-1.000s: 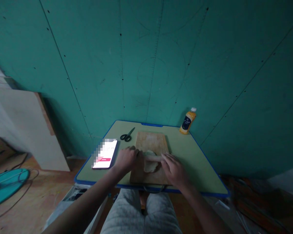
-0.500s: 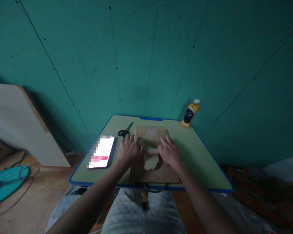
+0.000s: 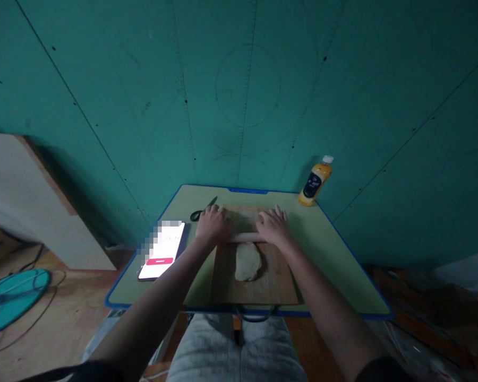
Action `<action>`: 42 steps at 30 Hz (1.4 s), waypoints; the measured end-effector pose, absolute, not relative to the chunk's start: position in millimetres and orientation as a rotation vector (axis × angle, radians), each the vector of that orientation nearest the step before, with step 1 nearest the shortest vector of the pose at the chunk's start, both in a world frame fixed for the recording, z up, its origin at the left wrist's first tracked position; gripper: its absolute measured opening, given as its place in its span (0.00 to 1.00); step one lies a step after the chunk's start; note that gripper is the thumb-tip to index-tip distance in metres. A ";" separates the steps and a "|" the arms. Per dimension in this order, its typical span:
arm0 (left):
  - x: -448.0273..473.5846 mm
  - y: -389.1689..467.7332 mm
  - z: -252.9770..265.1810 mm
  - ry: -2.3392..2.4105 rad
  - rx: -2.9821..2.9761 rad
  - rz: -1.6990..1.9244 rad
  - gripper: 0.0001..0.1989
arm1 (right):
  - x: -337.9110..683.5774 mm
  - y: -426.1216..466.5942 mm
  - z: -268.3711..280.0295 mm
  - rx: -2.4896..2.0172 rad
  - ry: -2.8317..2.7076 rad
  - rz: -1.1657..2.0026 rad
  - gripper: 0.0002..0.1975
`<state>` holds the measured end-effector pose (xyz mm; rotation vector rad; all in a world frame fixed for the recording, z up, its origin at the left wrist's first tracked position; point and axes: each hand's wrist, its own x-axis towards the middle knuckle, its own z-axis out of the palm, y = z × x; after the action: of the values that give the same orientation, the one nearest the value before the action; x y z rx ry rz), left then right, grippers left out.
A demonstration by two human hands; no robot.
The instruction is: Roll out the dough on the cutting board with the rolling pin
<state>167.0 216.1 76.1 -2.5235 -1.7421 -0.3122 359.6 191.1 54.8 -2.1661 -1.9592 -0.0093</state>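
A pale rolling pin lies crosswise over a wooden cutting board. My left hand is closed over its left end, and my right hand grips the right end, with some fingers stretched forward. Just on the near side of the pin, a flattened, uneven oval of dough rests on the board. Its far edge lies close to the pin; whether they touch I cannot tell.
Beyond my left hand are black-handled scissors, partly covered. A lit phone lies on the table's left. A bottle with orange contents stands at the back right, before the green wall. The blue-edged table carries everything.
Both hands have pushed the rolling pin away from me, off the dough's far part. More of the dough is now uncovered. My left hand now covers more of the scissors.
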 end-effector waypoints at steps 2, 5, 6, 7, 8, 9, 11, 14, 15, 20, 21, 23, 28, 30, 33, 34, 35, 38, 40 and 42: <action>168.4 220.9 76.0 -1.742 -2.512 -0.300 0.19 | 360.1 195.6 54.6 -2.167 -1.975 0.052 0.18; 169.7 224.6 75.5 -1.736 -2.499 -0.295 0.19 | 360.3 197.4 54.6 -2.156 -1.965 0.141 0.19; 169.7 224.4 75.2 -1.733 -2.499 -0.296 0.19 | 360.1 196.4 54.6 -2.152 -1.954 0.156 0.20; 169.3 223.4 74.9 -1.730 -2.502 -0.297 0.19 | 359.9 194.6 54.7 -2.151 -1.939 0.162 0.20; 168.8 221.6 74.5 -1.727 -2.506 -0.295 0.20 | 359.6 192.0 54.8 -2.152 -1.931 0.159 0.20; 168.1 219.3 74.0 -1.726 -2.513 -0.286 0.20 | 359.1 188.8 55.1 -2.151 -1.930 0.149 0.20; 166.5 213.2 72.9 -1.733 -2.519 -0.262 0.21 | 357.7 180.7 56.0 -2.155 -1.941 0.116 0.21; 164.5 202.7 71.6 -1.725 -2.501 -0.271 0.22 | 354.8 166.2 57.7 -2.178 -1.958 0.083 0.23; 164.1 199.0 71.7 -1.715 -2.491 -0.283 0.23 | 353.7 161.2 58.0 -2.187 -1.959 0.081 0.24; 163.8 177.1 74.7 -1.673 -2.468 -0.327 0.22 | 350.6 137.3 56.7 -2.173 -1.959 -0.001 0.23; 163.9 172.0 75.0 -1.670 -2.464 -0.338 0.22 | 350.6 132.9 56.3 -2.145 -1.978 -0.039 0.23; 164.2 161.0 74.5 -1.686 -2.454 -0.363 0.22 | 350.9 124.8 56.0 -2.067 -2.033 -0.108 0.23; 164.1 133.4 70.7 -1.800 -2.449 -0.377 0.22 | 351.1 106.6 52.1 -1.943 -2.038 -0.174 0.24; 162.4 124.0 69.0 -1.784 -2.461 -0.364 0.23 | 351.1 98.0 47.2 -1.904 -2.014 -0.174 0.24; 158.2 113.1 65.8 -1.705 -2.490 -0.355 0.24 | 352.5 82.2 37.9 -1.832 -1.997 -0.175 0.26; 156.8 110.4 64.8 -1.680 -2.492 -0.359 0.25 | 353.4 77.0 35.5 -1.813 -1.993 -0.176 0.27; 155.7 108.2 64.0 -1.656 -2.492 -0.369 0.26 | 354.4 72.3 34.0 -1.798 -1.991 -0.177 0.27; 154.0 105.1 64.5 -1.585 -2.532 -0.387 0.25 | 356.4 65.9 37.5 -1.808 -1.995 -0.145 0.26; 153.9 106.3 67.2 -1.568 -2.574 -0.384 0.23 | 355.9 69.8 45.6 -1.859 -2.019 -0.080 0.24; 154.1 110.2 70.5 -1.560 -2.633 -0.373 0.20 | 354.2 79.6 54.7 -1.930 -2.050 -0.012 0.24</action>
<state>154.1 110.2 70.5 -2.6332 -1.5602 -0.3726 354.2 79.6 54.7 -1.9300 -2.0503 -0.0124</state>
